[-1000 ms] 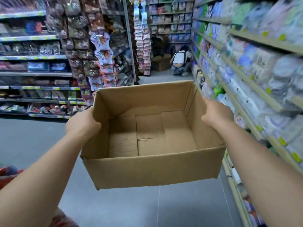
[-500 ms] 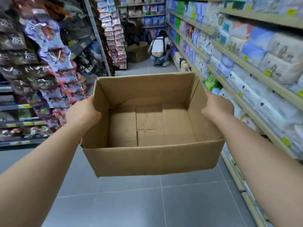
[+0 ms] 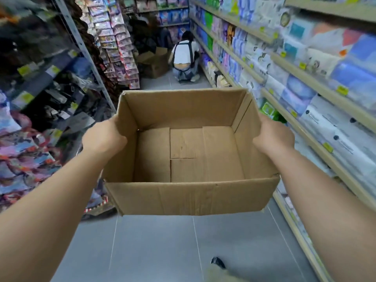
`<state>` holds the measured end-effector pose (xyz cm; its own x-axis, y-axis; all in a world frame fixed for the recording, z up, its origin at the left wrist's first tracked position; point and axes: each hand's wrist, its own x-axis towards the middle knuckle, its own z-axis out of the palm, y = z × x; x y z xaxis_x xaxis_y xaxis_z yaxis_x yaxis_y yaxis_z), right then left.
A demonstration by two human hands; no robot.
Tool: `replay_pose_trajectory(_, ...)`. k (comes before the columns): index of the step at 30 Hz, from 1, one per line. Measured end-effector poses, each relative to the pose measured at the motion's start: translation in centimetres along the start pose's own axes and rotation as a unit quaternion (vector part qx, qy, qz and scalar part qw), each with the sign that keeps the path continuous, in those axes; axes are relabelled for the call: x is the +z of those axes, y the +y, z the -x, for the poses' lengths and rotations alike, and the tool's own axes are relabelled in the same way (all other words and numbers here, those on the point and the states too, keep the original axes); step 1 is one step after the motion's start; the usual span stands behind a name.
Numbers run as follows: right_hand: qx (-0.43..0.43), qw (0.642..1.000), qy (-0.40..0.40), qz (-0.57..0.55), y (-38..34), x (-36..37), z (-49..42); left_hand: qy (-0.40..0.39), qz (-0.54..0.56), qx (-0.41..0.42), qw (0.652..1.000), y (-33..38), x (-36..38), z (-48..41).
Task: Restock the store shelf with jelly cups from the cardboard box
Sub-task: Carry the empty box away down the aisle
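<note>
An open brown cardboard box [image 3: 189,197] is held out in front of me at chest height over the aisle floor. Its inside is bare; only the folded bottom flaps show, and no jelly cups are visible in it. My left hand [image 3: 103,138] grips the box's left wall near the far corner. My right hand [image 3: 271,137] grips the right wall, fingers hidden behind the cardboard.
Shelves of packaged goods [image 3: 305,82] run along the right. Racks of hanging packets [image 3: 114,43] and dark goods line the left. A person [image 3: 185,55] crouches down the aisle beside another cardboard box [image 3: 154,65]. Grey tiled floor [image 3: 162,247] lies below, with my shoe tip [image 3: 217,262].
The view has swung left-to-right and advanced down the aisle; the crouching person and far shelves appear closer. The box stays held the same way in both hands.
</note>
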<state>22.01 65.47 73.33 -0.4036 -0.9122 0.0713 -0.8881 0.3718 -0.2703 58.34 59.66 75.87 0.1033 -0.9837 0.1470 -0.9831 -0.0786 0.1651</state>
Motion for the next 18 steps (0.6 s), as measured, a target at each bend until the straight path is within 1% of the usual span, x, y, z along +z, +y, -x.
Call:
replay_pose_trajectory(8,-0.012,1.000,-0.006,0.025,-6.8,3.0,-21.3,0.001,0.004,-0.004,1.000,3.1,3.8,-21.0)
replay_pose_trajectory(14,0.023,1.000,-0.006,0.004,-13.6,7.9,-37.1,-0.001,0.004,0.008,1.000,4.3,7.9,-40.2)
replay_pose_trajectory(18,0.052,0.999,0.015,-0.008,-17.8,10.4,-46.6,-0.009,-0.005,0.049,0.999,6.0,9.3,-54.1)
